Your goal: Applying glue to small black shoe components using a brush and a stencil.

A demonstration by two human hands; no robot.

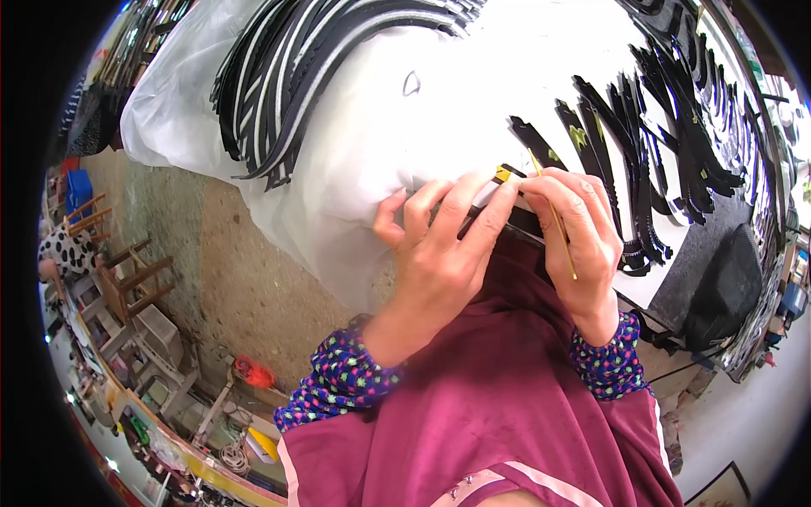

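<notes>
A black strap-like strip with a bright yellow patch lies at the white table's near edge. My left hand presses and pinches it, fingers bent over it. My right hand comes in from the other side, closed around a thin yellow stick, its fingertips close to the patch. Part of the strip is hidden behind my fingers. Just beyond, black strips with yellow-green marks lie on the white tabletop.
A bundle of black and white strips hangs over clear plastic sheeting at upper left. Many black strips spread along the right side, near a black bag. Wooden stools and a person in dotted clothing are at far left.
</notes>
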